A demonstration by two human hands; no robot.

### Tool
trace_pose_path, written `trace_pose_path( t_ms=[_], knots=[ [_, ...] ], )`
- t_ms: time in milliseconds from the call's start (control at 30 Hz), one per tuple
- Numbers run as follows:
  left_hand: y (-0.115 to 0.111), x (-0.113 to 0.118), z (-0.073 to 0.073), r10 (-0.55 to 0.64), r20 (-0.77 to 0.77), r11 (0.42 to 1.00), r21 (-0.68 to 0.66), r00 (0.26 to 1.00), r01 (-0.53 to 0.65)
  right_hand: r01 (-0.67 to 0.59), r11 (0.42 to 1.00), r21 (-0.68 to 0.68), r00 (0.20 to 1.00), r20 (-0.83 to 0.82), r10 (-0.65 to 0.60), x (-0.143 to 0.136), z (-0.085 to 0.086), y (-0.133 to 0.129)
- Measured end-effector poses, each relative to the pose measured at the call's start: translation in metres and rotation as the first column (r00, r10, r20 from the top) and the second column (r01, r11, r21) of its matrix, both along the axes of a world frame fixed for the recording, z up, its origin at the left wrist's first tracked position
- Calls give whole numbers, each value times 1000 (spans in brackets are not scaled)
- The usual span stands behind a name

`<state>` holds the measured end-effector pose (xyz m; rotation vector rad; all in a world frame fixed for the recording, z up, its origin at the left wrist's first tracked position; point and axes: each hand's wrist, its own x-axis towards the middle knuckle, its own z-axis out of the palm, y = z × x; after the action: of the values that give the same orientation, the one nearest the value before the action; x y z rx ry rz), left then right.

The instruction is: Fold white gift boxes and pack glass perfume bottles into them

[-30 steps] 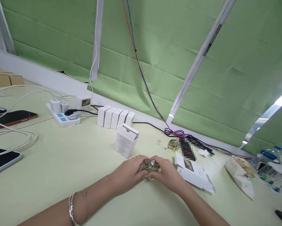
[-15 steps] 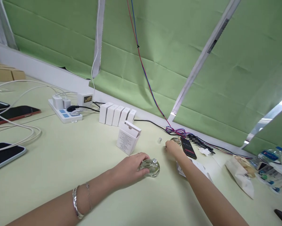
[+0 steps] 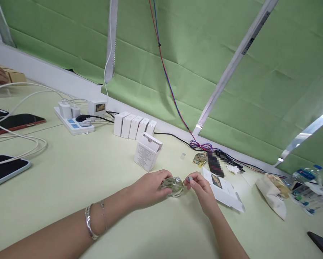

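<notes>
A rounded clear glass perfume bottle [image 3: 174,188] with a silver neck rests on the table, and my left hand [image 3: 153,185] is closed around its left side. Just right of the bottle, my right hand [image 3: 201,187] pinches a small silvery cap [image 3: 189,178] between thumb and fingers. Behind my left hand stands a white carton [image 3: 147,154] with its top flap open. A small clear cap [image 3: 183,156] sits farther back. To its right lies a second glass bottle [image 3: 199,158] with gold-coloured bits around it.
Several small white boxes [image 3: 134,126] line the back edge, right of a power strip [image 3: 73,124] with plugs. An opened white box [image 3: 223,190] lies beyond my right wrist. Bundled cables [image 3: 228,160], a cloth pouch [image 3: 270,196] and phones [image 3: 7,171] are around.
My right hand has come back from beside the second bottle toward the held bottle, now with the small silvery cap in its fingers. My left hand still grips its bottle.
</notes>
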<state>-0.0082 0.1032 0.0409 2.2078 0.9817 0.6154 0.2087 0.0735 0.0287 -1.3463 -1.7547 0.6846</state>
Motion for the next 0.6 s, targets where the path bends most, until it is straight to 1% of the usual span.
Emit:
trace_pose_path(
  t_ms=[67, 133, 267, 367, 500, 600],
  knots=[
    [-1, 2, 0, -16, -21, 999, 29, 1000, 16, -60, 998, 22, 989, -137, 62, 0, -6, -2],
    [-2, 3, -1, -35, -40, 997, 66, 999, 37, -106, 994, 38, 966, -235, 112, -1, -10, 0],
    [-3, 5, -4, -75, -65, 986, 144, 995, 84, -150, 987, 51, 925, -346, 158, -5, -10, 2],
    [-1, 5, -7, -107, -72, 972, 204, 992, 119, -158, 986, 44, 910, -383, 163, -5, -11, 2],
    [0, 5, -11, -135, -78, 956, 251, 988, 150, -176, 984, 15, 908, -385, 168, 0, -13, 1],
    [0, 6, -12, -139, -78, 953, 259, 987, 155, -186, 982, 23, 932, -311, 184, 1, -9, -2]
  ],
)
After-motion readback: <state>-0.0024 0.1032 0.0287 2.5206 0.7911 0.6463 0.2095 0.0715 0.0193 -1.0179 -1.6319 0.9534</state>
